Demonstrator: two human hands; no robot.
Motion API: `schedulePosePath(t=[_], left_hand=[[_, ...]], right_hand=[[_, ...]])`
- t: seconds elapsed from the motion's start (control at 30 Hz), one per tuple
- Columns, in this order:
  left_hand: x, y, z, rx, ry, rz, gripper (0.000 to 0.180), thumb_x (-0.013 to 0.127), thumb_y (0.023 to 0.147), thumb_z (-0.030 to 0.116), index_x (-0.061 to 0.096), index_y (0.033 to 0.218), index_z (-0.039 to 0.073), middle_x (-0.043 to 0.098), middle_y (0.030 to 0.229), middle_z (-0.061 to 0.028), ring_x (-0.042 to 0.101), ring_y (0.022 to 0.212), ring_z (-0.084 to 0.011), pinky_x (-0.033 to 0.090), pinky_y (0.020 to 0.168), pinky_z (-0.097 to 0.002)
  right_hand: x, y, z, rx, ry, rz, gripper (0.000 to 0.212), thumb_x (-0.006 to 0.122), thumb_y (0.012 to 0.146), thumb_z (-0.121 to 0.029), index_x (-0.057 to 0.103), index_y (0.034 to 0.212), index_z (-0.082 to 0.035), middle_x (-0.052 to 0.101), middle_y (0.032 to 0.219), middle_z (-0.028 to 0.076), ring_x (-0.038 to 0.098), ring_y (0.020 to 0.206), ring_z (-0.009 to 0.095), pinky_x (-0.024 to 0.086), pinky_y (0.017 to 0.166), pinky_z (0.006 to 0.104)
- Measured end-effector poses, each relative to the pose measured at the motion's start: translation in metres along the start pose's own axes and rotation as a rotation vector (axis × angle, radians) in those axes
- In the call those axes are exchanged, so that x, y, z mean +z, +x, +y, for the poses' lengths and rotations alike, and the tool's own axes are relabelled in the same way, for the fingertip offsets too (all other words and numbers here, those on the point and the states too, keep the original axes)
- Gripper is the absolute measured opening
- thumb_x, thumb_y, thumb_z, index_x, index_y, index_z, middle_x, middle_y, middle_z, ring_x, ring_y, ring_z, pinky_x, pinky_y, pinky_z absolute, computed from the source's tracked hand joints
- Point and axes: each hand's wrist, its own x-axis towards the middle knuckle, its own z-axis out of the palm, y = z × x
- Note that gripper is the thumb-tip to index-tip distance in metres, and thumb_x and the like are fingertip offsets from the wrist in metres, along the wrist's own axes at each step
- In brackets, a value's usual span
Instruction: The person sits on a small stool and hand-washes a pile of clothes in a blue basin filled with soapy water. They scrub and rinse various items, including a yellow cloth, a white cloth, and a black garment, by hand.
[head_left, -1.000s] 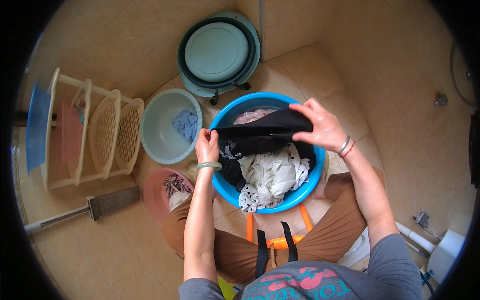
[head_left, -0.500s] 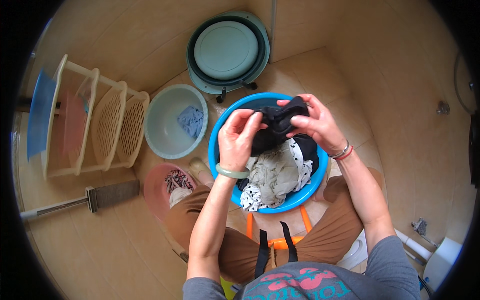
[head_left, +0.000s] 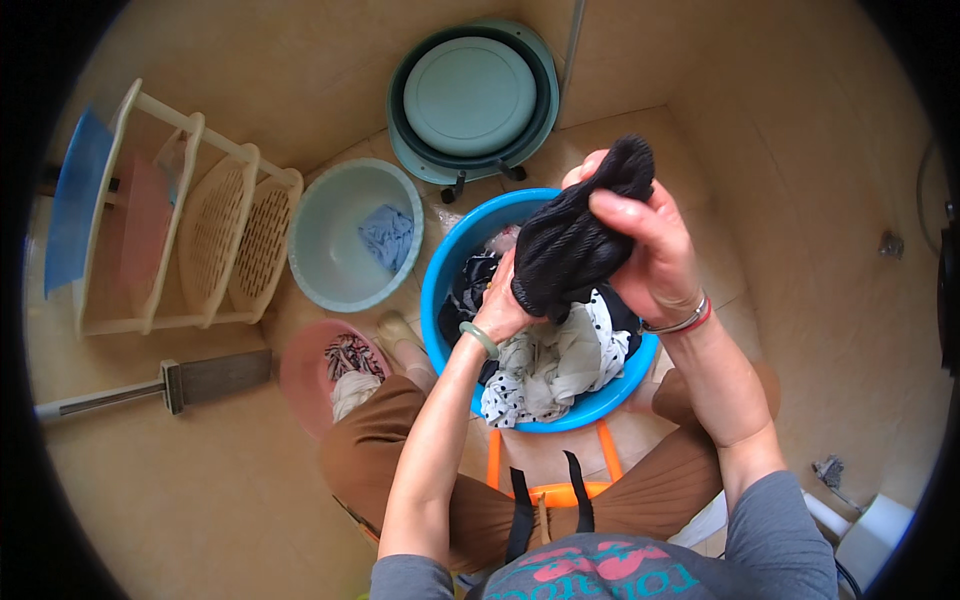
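Observation:
A dark ribbed sock (head_left: pixel 580 240) is stretched above the blue basin (head_left: pixel 435 350). My right hand (head_left: pixel 655 250) grips its upper right part, with the thumb across the front. At the sock's lower left end, my left hand (head_left: pixel 498 312) meets its edge. The fingers of that hand vanish behind or inside the fabric, so their pose is hidden. Under both hands the basin holds a heap of laundry: a pale grey-beige garment (head_left: pixel 550 368), a white cloth with black dots (head_left: pixel 508 398) and dark pieces (head_left: pixel 465 300).
Left of the blue basin stands a pale green basin (head_left: pixel 350 290) with a light blue cloth (head_left: pixel 386 236). A pink basin (head_left: pixel 305 375) with clothes sits nearer me. Farther left are a cream rack (head_left: pixel 215 235) and a flat mop (head_left: pixel 220 383). Folded basins (head_left: pixel 470 95) lean against the back wall.
My right hand has lifted the sock and drawn it out longer, up and to the right. The left hand has dropped lower, and its fingers have gone out of sight at the sock's end.

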Motion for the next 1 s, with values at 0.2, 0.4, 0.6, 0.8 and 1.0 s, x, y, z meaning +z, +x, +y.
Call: schedulePosePath(t=[0.2,0.4,0.6,0.8,1.0], left_hand=[[0.021,-0.006,-0.07,-0.467,0.083,0.58,0.032,0.07,0.075,0.002,0.058,0.105,0.005,0.068,0.096,-0.0177,0.066,0.095,-0.0369,0.051,0.083,-0.0407],[0.028,-0.013,-0.107,-0.359,0.369,0.505,0.054,0.068,0.075,0.0,0.058,0.126,0.016,0.046,0.141,-0.02,0.04,0.133,-0.0395,0.04,0.103,-0.0464],[0.066,-0.005,-0.123,-0.398,0.727,0.013,0.05,0.055,0.093,0.043,0.044,0.141,0.038,0.009,0.161,-0.0096,0.006,0.147,-0.037,0.019,0.102,-0.0752],[0.077,-0.002,-0.176,-0.382,0.872,-0.104,0.057,0.052,0.093,0.042,0.034,0.147,0.038,0.011,0.16,-0.0102,0.009,0.146,-0.0379,0.013,0.104,-0.0753],[0.08,0.017,-0.208,-0.352,0.91,-0.213,0.048,0.056,0.089,0.03,0.052,0.135,0.017,0.039,0.147,-0.0173,0.033,0.137,-0.0371,0.027,0.11,-0.0599]], right_hand=[[-0.107,0.019,0.039,0.152,-0.608,0.041,0.024,0.068,0.09,-0.027,0.058,0.081,-0.006,0.054,0.077,-0.003,0.047,0.07,0.006,0.041,0.064,0.0246],[-0.219,0.0,0.18,0.047,-1.257,0.063,0.031,0.065,0.085,-0.009,0.055,0.115,-0.009,0.056,0.112,0.014,0.06,0.099,0.027,0.048,0.086,0.035],[-0.25,0.001,0.25,0.241,-1.747,-0.027,0.058,0.068,0.084,-0.027,0.047,0.138,-0.028,0.039,0.141,0.019,0.051,0.111,0.042,0.051,0.088,0.0494],[-0.272,0.009,0.285,0.351,-1.906,-0.126,0.05,0.062,0.09,-0.031,0.046,0.137,-0.027,0.041,0.133,0.017,0.052,0.108,0.043,0.051,0.082,0.0547],[-0.305,0.032,0.306,0.714,-1.783,-0.304,0.029,0.049,0.092,-0.025,0.07,0.108,-0.011,0.067,0.102,0.02,0.064,0.101,0.034,0.051,0.088,0.0441]])
